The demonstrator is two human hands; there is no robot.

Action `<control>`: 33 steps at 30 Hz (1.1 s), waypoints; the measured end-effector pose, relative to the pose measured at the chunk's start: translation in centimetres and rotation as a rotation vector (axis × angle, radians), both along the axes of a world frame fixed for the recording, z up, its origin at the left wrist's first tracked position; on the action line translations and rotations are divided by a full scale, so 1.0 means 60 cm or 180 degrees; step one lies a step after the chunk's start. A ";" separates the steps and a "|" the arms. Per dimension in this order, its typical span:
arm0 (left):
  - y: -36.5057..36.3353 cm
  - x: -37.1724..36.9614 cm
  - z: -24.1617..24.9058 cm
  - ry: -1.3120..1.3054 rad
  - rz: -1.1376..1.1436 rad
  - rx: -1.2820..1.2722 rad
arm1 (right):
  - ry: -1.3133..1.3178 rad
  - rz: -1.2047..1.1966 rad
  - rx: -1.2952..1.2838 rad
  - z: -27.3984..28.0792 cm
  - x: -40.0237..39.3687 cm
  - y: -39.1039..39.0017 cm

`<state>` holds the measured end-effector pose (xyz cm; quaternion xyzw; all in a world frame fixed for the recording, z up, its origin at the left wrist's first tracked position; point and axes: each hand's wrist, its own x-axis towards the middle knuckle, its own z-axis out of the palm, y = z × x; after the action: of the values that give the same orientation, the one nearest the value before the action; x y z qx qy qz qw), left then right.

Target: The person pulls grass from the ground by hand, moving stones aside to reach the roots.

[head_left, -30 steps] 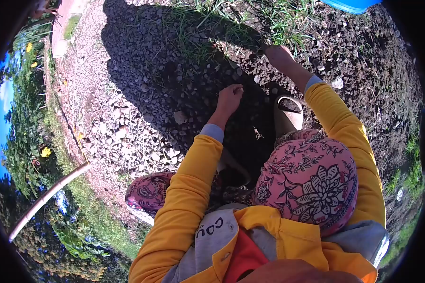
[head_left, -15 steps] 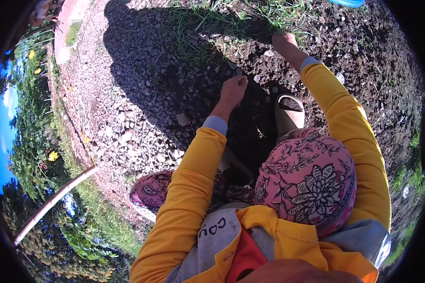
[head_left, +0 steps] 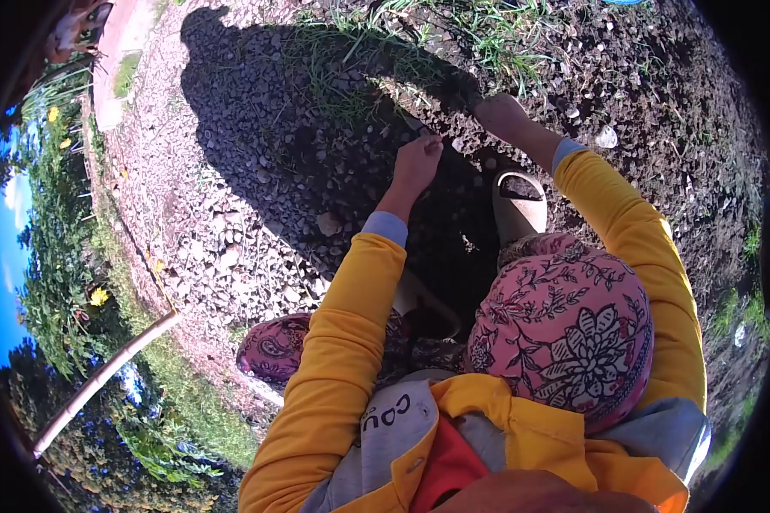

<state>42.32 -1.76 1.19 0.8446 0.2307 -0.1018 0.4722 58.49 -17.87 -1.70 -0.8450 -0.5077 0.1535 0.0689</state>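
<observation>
My left hand (head_left: 417,164) is closed, low over the shaded gravel. A thin, greyish blade-like tool (head_left: 414,123) sticks out past its fingers; the handle end is hidden in the fist. To the right, my right hand (head_left: 501,117) is curled at the edge of the shadow, close over dark soil, just below a patch of grass (head_left: 509,51). Its fingertips are in shade, and I cannot tell what is in them. Both arms wear yellow sleeves with grey cuffs.
Patterned pink trouser knees (head_left: 565,333) rise between the arms. A beige clog (head_left: 519,207) stands on the soil below my right hand. Pale gravel (head_left: 222,248) spreads left, past a bamboo pole (head_left: 103,380) and leafy plants. A white stone (head_left: 607,137) lies to the right.
My right hand has drawn back from the grass, down and slightly left, toward my left hand. The left hand and the blade-like tool have shifted slightly left.
</observation>
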 end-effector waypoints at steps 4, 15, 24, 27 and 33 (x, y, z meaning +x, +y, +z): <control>-0.001 -0.011 0.006 0.0074 0.0155 -0.0149 | -0.0187 0.0377 0.0260 0.018 -0.042 -0.002; 0.007 -0.007 -0.001 0.0200 0.0079 -0.0003 | -0.0047 -0.0986 -0.0450 -0.033 0.085 -0.015; 0.007 -0.004 -0.012 0.0221 0.0091 -0.0067 | 0.0287 -0.0812 0.0407 -0.003 0.075 -0.021; 0.005 0.000 -0.005 0.0241 0.0078 -0.0063 | -0.0454 -0.0167 0.0599 -0.027 0.098 -0.006; 0.013 0.000 0.003 0.0250 0.0089 -0.0051 | -0.0884 -0.0697 -0.0586 -0.014 0.167 0.047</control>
<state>42.31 -0.97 1.36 0.8328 0.2600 -0.1302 0.4710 68.52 -15.04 -2.52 -0.9109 -0.4012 0.0728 -0.0632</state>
